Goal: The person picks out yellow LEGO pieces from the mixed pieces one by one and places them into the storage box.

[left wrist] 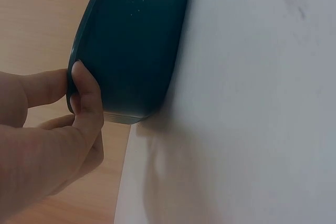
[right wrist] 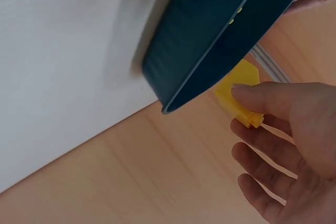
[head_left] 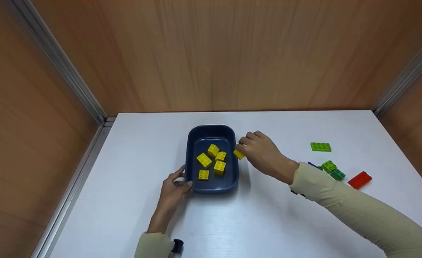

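A dark blue plastic tray (head_left: 212, 190) stands on the white table with several yellow toy bricks (head_left: 204, 160) inside. My left hand (head_left: 173, 190) pinches the tray's near left edge; the left wrist view shows thumb and fingers on either side of the rim of the tray (left wrist: 131, 40). Over the tray's right rim, my right hand (head_left: 262, 152) holds another yellow brick (head_left: 238, 154). Seen from the right wrist, that yellow brick (right wrist: 239, 87) is between thumb and index finger, and the other fingers are loosely bent.
To the right lie a flat light green brick (head_left: 320, 147), a red brick (head_left: 360, 180), a green brick (head_left: 328, 166) and a darker green one (head_left: 338, 174). A blue piece (head_left: 313, 165) is partly hidden by the right sleeve. Wooden panels (head_left: 232, 57) enclose the table's back and sides.
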